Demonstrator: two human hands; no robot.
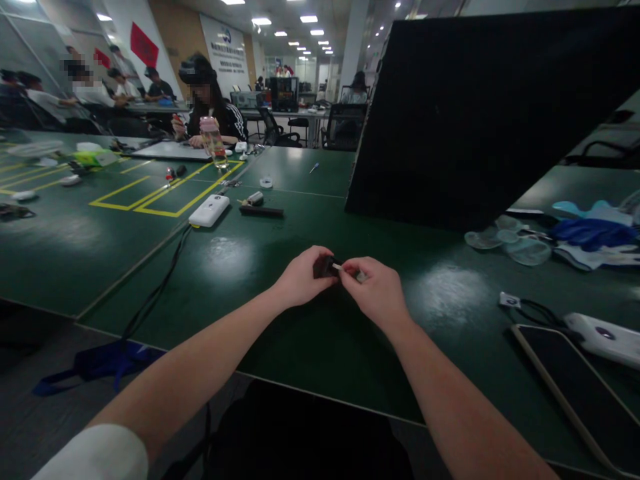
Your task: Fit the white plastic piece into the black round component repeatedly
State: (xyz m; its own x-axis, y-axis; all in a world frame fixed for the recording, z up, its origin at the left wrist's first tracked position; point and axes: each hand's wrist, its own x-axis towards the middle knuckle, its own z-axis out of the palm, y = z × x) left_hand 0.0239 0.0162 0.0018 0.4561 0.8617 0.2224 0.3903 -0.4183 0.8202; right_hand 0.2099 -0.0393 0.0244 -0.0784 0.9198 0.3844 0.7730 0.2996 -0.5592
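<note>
My left hand point(304, 277) is curled around a small dark object point(327, 267), held just above the green table in front of me. Most of that object is hidden by the fingers, so its kind does not show. Thumb and fingers of my right hand point(375, 288) pinch a short, thin whitish stick point(337, 267). The stick's left end points at the dark object and seems to meet it; whether it goes inside cannot be made out. Both hands are close together, nearly fingertip to fingertip.
A large black panel point(465, 127) stands tilted beyond my right hand. Left lie a white power bank point(210, 211) with a cable and a black bar point(261, 211). Gloves point(595, 235), a phone point(575, 393) and a white device point(605, 337) lie right. Opposite, a person sits behind a bottle point(214, 143).
</note>
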